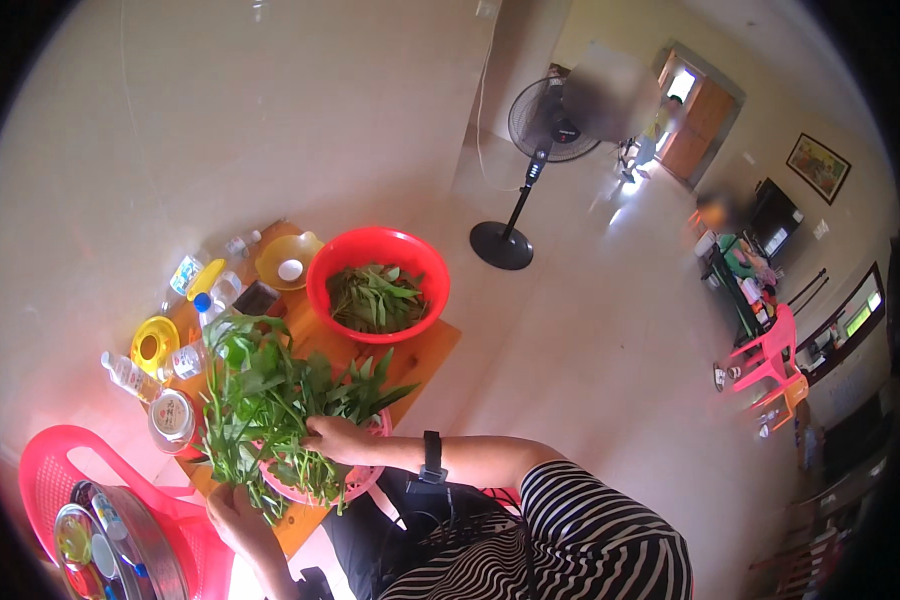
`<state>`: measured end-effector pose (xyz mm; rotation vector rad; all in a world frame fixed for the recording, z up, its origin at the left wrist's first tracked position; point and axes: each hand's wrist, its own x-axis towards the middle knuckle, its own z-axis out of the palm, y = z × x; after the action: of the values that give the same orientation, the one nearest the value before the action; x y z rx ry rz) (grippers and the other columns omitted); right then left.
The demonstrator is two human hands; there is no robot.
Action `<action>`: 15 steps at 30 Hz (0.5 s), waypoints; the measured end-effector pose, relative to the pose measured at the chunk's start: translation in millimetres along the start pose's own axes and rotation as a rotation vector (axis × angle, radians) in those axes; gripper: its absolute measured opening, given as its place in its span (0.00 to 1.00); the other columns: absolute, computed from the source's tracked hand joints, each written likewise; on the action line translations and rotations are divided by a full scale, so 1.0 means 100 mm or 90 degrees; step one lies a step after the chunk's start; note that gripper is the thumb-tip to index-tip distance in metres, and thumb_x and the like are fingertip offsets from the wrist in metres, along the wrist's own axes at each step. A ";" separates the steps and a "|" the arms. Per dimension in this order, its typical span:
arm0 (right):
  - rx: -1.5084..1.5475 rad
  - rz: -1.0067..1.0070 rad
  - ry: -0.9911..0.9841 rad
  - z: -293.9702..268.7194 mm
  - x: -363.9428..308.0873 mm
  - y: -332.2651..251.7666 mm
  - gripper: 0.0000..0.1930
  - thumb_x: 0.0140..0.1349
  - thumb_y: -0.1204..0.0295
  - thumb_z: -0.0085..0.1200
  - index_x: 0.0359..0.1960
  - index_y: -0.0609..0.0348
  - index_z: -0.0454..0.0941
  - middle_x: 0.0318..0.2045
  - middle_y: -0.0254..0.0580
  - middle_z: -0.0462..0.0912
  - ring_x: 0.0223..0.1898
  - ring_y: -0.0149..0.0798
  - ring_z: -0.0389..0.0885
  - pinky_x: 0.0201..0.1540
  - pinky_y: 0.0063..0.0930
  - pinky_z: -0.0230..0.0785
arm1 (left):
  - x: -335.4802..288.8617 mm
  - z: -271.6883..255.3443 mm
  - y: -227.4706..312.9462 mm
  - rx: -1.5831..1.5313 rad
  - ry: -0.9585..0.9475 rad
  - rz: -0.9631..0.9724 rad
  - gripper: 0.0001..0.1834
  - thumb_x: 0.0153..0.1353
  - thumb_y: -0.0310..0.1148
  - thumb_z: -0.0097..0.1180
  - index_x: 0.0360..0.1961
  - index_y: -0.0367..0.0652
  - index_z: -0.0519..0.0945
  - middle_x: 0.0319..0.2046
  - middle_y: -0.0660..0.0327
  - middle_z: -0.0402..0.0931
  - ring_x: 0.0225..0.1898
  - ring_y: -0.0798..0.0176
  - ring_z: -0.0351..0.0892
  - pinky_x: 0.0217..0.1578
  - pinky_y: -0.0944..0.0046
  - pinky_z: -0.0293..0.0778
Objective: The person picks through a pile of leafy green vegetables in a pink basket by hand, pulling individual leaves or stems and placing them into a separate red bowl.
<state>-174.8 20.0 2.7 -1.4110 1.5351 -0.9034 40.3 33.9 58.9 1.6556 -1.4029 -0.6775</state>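
Note:
A big heap of leafy green vegetables (260, 390) with long stems lies over the near part of the wooden table, partly on a pink basket (362, 482). My right hand (335, 440) reaches in from the right with its fingers closed on some stems at the heap's near side. Lower left, my left hand (233, 512) pinches stem ends at the edge of the heap; its fingertips are partly hidden. Behind the heap, a red basin (432, 262) holds loose green leaves (375, 298).
Bottles (128, 375), a lidded jar (173, 415), and yellow dishes (288, 258) crowd the left of the wooden table (425, 358). A pink chair (55, 455) bearing a metal basin (160, 540) stands at left. Beyond are a standing fan (515, 215) and a distant person (655, 135).

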 end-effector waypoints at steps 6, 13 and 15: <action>0.080 0.120 -0.006 -0.17 -0.06 -0.23 0.15 0.60 0.65 0.52 0.31 0.69 0.73 0.20 0.52 0.76 0.25 0.46 0.79 0.31 0.40 0.69 | 0.02 -0.01 -0.11 0.046 0.053 0.018 0.10 0.59 0.30 0.56 0.39 0.37 0.74 0.34 0.54 0.73 0.33 0.57 0.74 0.34 0.59 0.73; 0.043 -0.051 0.129 -0.37 0.01 -0.18 0.12 0.63 0.67 0.53 0.31 0.66 0.75 0.20 0.36 0.74 0.25 0.26 0.69 0.29 0.27 0.64 | -0.11 0.34 -0.11 0.134 -0.059 0.150 0.09 0.55 0.27 0.57 0.30 0.39 0.68 0.32 0.53 0.69 0.29 0.48 0.73 0.30 0.52 0.70; 0.186 -0.064 0.097 -0.49 0.01 -0.29 0.11 0.64 0.67 0.52 0.30 0.63 0.76 0.20 0.28 0.72 0.24 0.23 0.68 0.26 0.23 0.62 | -0.10 0.45 -0.22 0.196 -0.067 0.181 0.09 0.55 0.28 0.56 0.29 0.39 0.67 0.32 0.52 0.70 0.29 0.48 0.74 0.30 0.51 0.70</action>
<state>-208.8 14.4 48.5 -1.2384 1.3833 -1.2673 12.2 32.8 16.7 1.6213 -1.8496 -0.4053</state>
